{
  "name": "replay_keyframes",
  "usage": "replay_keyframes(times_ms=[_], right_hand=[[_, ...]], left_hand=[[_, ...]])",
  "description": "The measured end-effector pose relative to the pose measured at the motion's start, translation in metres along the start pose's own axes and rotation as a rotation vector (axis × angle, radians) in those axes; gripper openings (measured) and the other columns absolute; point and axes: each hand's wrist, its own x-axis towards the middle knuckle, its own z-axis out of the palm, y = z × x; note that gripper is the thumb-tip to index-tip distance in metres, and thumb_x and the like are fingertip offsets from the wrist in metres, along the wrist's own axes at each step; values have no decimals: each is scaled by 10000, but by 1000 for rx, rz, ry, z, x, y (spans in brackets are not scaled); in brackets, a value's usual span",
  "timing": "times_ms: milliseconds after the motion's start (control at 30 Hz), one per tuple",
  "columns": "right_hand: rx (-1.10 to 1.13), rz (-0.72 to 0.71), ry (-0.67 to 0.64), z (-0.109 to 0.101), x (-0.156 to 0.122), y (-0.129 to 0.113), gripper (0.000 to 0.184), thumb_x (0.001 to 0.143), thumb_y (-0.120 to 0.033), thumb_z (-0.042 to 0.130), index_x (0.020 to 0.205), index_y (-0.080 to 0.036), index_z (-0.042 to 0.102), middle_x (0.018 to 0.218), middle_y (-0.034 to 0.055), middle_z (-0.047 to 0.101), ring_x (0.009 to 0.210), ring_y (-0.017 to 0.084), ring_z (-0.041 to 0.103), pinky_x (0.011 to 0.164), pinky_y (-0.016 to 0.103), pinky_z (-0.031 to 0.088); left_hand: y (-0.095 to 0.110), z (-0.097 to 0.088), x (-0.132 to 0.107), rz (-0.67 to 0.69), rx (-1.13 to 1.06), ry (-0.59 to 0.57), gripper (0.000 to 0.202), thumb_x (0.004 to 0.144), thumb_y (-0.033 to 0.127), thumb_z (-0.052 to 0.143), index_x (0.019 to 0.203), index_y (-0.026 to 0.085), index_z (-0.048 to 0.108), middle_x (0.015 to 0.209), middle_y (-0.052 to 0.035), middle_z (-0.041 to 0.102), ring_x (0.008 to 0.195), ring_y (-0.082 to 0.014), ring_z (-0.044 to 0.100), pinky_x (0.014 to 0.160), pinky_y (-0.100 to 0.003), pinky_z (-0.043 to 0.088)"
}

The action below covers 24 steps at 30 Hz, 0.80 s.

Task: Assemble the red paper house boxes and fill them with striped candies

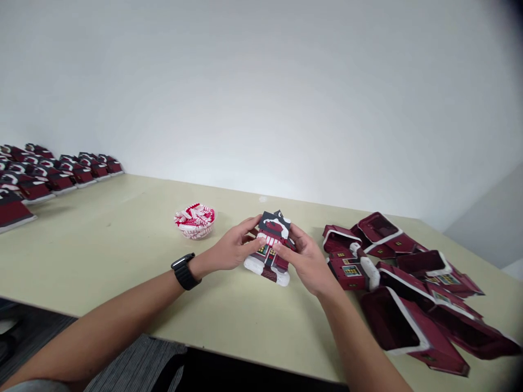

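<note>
Both my hands hold a small dark-red house-shaped paper box [271, 246] with white snow trim, resting on the pale table [122, 239]. My left hand [233, 248], with a black watch on its wrist, grips the box's left side with fingers curled over the front. My right hand [306, 260] grips the right side, thumb pressing on the front panel.
A bowl of red-and-white wrapped candies [195, 220] stands just left of the box. A heap of open, unfolded house boxes [408, 288] lies at the right. Rows of assembled house boxes [44, 174] line the far left of the table. A white wall is behind.
</note>
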Motion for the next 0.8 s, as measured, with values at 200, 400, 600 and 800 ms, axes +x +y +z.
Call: replay_keyframes(times_ms=[200, 400, 600, 800], right_hand=[[-44, -36, 61, -3, 3, -2, 442, 853, -401, 828, 1246, -268, 676, 1240, 40, 709, 1114, 228, 653, 963, 353, 542], [-38, -232, 705, -19, 10, -3, 493, 815, -474, 826, 1200, -223, 650, 1262, 91, 696, 1100, 262, 674, 965, 408, 541], [-646, -195, 909, -35, 15, 9, 695, 814, -555, 772, 1351, -163, 567, 1290, 172, 640, 1167, 326, 605, 1069, 487, 437], [-845, -114, 722, -41, 21, 36, 843, 819, -560, 681, 1467, -72, 453, 1390, 276, 494, 1295, 410, 492, 1116, 560, 390]], left_hand=[[-2, -2, -2, -34, 2, 52, 656, 987, 516, 620, 1543, 227, 429, 1510, -153, 519, 1260, -271, 582, 1034, -430, 513], [-18, -13, 0, 70, 499, 319, 564, 1018, 513, 561, 1506, 239, 486, 1553, -119, 488, 1347, -264, 520, 1167, -446, 410], [-47, -14, 34, -37, 573, 105, 972, 896, 642, 678, 1651, 209, 244, 1713, -117, 240, 1588, -289, 216, 1314, -464, 181], [-63, -13, 79, -195, 345, -13, 897, 850, 640, 708, 1569, 191, 413, 1594, -138, 463, 1414, -316, 506, 1204, -455, 390]])
